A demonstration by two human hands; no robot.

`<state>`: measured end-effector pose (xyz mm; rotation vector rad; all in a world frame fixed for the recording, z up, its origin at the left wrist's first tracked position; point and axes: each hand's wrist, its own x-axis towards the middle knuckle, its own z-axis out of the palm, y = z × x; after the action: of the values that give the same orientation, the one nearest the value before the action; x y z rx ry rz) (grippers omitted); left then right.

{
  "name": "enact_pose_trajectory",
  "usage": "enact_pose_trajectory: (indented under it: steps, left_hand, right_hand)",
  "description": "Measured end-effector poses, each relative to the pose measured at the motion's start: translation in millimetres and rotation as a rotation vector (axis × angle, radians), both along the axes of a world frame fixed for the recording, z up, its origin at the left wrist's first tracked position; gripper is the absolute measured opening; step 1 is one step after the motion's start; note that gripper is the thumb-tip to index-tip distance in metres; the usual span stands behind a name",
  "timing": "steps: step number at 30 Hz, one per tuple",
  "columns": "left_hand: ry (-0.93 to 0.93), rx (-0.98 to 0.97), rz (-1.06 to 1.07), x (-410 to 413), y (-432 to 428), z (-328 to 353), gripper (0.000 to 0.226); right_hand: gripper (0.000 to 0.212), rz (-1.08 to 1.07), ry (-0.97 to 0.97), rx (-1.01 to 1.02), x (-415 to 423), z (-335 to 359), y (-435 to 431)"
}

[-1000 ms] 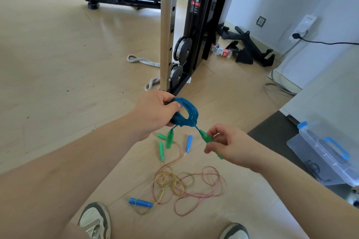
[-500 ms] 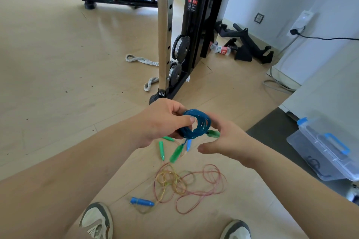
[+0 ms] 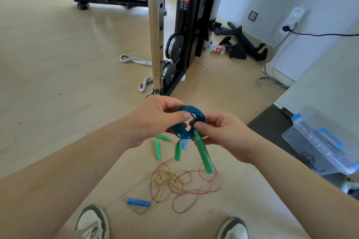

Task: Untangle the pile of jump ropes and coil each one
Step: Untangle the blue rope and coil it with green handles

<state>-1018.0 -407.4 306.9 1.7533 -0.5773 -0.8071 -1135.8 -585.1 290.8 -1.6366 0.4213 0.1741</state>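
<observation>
Holding a blue jump rope [image 3: 181,133] wound into a tight coil above the wooden floor [image 3: 58,64], I pinch its left side between the thumb and curled fingers of my left hand [image 3: 153,120]. My right hand [image 3: 223,134] meets it from the other side, thumb and forefinger clamped on the top end of a green handle [image 3: 204,155] that hangs tilted down toward my feet, its cord running into the coil. A second green handle [image 3: 177,151] dangles under the coil on a short length of cord. Below my hands, on the floor, lies the rest of the pile: a loose tangle of red and yellow ropes [image 3: 186,184], with a blue handle [image 3: 138,202] at its near left edge, and two slimmer green handles [image 3: 157,150] and a small blue handle [image 3: 185,144] at its far side. The toes of my two shoes [image 3: 92,223] show at the bottom edge. Beyond my hands stands a cable machine [image 3: 157,31], a grey rope strap [image 3: 134,59] lying by its base, and a clear plastic box [image 3: 320,145] with blue clasps sits low at the right.
</observation>
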Motion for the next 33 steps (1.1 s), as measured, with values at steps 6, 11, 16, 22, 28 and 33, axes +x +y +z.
enact_pose_trajectory:
  steps: [6,11,16,22,28,33]
  left_hand:
    - [0.01,0.011,-0.024,-6,-2,-7,0.025]
    - [0.044,0.051,0.051,-15,-10,-16,0.027]
    - [0.016,0.039,0.075,-21,-14,-19,0.04]
    - [-0.227,0.125,-0.116,-19,-8,-6,0.017]
    - [-0.386,0.245,0.002,-19,-7,-9,0.032]
    - [-0.307,0.266,0.14,-23,-12,-18,0.046]
  right_hand:
    - [0.022,-0.187,-0.06,0.181,-2,-1,0]
    - [0.02,-0.28,-0.118,0.134,0,-1,4]
    - [0.018,-0.225,-0.123,0.063,2,-5,10]
    - [0.016,-0.076,-0.06,0.254,2,-3,2]
    - [0.023,-0.023,-0.061,0.215,0,-3,0]
    - [0.034,-0.165,-0.01,-0.107,8,-5,12]
